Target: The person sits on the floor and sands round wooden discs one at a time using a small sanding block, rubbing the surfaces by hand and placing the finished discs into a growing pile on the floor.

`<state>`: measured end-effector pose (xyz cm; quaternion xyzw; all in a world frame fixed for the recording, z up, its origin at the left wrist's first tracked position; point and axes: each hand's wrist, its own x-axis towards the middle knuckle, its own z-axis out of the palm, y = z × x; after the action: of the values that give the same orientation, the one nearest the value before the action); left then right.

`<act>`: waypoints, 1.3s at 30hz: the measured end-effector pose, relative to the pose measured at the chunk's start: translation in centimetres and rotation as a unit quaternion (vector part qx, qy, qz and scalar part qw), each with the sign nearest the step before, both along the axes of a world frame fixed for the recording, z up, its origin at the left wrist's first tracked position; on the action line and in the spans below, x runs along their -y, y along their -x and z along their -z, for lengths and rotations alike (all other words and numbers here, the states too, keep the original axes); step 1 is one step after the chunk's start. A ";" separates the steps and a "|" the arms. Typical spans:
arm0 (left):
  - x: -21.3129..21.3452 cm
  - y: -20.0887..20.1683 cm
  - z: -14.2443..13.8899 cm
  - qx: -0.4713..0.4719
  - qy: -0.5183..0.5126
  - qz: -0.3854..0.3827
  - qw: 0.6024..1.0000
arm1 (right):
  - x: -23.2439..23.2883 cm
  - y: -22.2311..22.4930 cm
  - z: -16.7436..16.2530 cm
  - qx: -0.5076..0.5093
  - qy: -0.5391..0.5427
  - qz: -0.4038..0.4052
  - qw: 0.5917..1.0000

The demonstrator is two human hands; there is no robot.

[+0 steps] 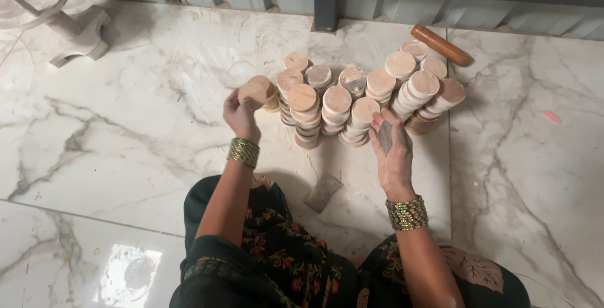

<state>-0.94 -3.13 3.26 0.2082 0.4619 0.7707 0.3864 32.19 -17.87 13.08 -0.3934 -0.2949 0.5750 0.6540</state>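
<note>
Left hand (241, 114) pinches a round wooden disc (258, 90) at the left end of the stacked discs (352, 97) on the marble floor (126, 132). Right hand (391, 151) lies palm-up, fingers spread, a grey sandpaper scrap (384, 135) resting on it (another piece (323, 192) lies near the knees).

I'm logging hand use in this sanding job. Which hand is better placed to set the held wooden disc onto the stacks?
Left. The left hand already grips a wooden disc beside the stacks of wooden discs. The right hand lies open, with a grey sandpaper piece on its palm.
</note>
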 end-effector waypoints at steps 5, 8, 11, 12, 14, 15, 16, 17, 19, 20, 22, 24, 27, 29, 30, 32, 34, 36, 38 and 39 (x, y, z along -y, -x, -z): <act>-3.6 3.2 2.5 0.126 0.049 -0.012 0.991 | -0.1 0.0 0.9 -0.016 0.027 0.005 1.000; -4.9 2.8 3.2 0.067 0.071 0.006 0.995 | -0.3 -0.2 1.4 -0.011 0.036 0.008 0.999; -5.8 1.7 3.6 -0.005 0.084 0.006 0.996 | -0.6 -0.4 1.6 -0.012 0.034 0.012 0.999; -5.9 1.4 3.6 -0.025 0.093 0.012 0.995 | -0.7 -0.4 1.7 -0.010 0.033 0.014 0.999; -6.2 1.0 3.5 -0.027 0.101 0.046 0.993 | -0.7 -0.5 1.7 -0.005 0.032 0.016 0.999; -6.2 0.9 3.5 -0.010 0.100 0.074 0.992 | -0.7 -0.6 1.7 -0.004 0.031 0.018 0.999; -6.3 0.8 3.5 0.007 0.100 0.103 0.990 | -0.6 -0.6 1.7 -0.004 0.032 0.019 0.999; -6.4 0.8 3.5 0.004 0.094 0.117 0.989 | -0.6 -0.6 1.7 -0.005 0.033 0.020 0.999; -6.7 0.7 3.6 -0.003 0.080 0.144 0.986 | -0.5 -0.6 1.7 -0.001 0.038 0.022 0.999; -6.9 0.6 3.7 0.000 0.094 0.150 0.984 | -0.5 -0.6 1.7 0.001 0.039 0.023 0.999; -7.3 0.4 3.8 0.007 0.120 0.163 0.979 | -0.6 -0.5 1.7 0.003 0.041 0.026 0.999; -7.5 0.1 3.7 0.030 0.074 0.167 0.983 | -0.6 -0.4 1.8 0.006 0.041 0.030 0.999; -7.5 0.0 3.2 0.118 0.074 0.194 0.971 | -0.7 -0.4 1.8 0.008 0.046 0.032 0.998; -7.3 0.2 2.5 0.149 0.087 0.193 0.966 | -0.8 -0.4 1.8 0.009 0.044 0.032 0.998; -7.1 0.2 2.2 0.145 0.091 0.180 0.969 | -0.8 -0.4 1.8 0.009 0.043 0.031 0.999; -6.8 0.2 1.7 0.111 0.135 0.139 0.975 | -0.9 -0.4 1.6 0.009 0.041 0.029 0.999; -6.5 0.2 1.3 0.054 0.214 0.080 0.972 | -0.9 -0.5 1.2 0.003 0.039 0.025 0.999; -6.4 0.1 0.7 0.026 0.193 0.045 0.980 | -0.8 -0.6 0.8 -0.005 0.031 0.025 0.999; -6.2 -0.2 -0.2 -0.042 0.191 0.018 0.980 | -0.7 -0.8 0.2 -0.014 0.022 0.026 0.999; -6.0 -0.6 -0.9 -0.094 0.199 0.008 0.975 | -0.7 -1.0 -0.2 -0.023 0.022 0.030 0.999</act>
<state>-0.37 2.91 4.13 0.2026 0.6386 0.6372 0.3809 33.20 -17.21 13.23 -0.4031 -0.2549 0.5703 0.6688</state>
